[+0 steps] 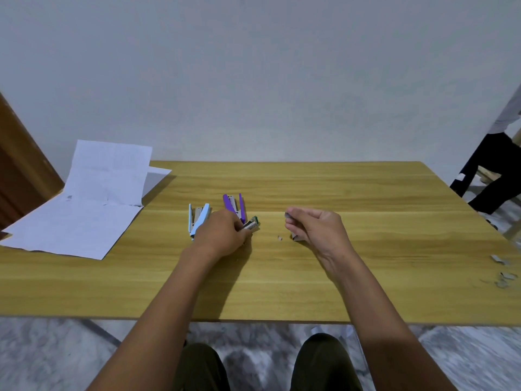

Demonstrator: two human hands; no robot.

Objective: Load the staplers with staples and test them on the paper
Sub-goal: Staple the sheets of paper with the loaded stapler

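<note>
Two staplers sit on the surface point(366, 193): one light blue stapler point(197, 218) and one purple stapler point(234, 203). There is one staple box point(251, 223) and at least two paper sheets point(84, 215). One staple strip point(289, 215) is in the right hand point(315, 225), one tiny staple bit point(279, 237) lies mid-surface, and roughly three staple clumps point(500, 273) lie at the right edge.

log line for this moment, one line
left hand grips staple box | right hand pinches staple strip | blue stapler, purple stapler open on table | paper far left

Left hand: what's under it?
A green-and-white staple box pokes out from under the left hand, beside the purple stapler; its remainder is covered.
</note>
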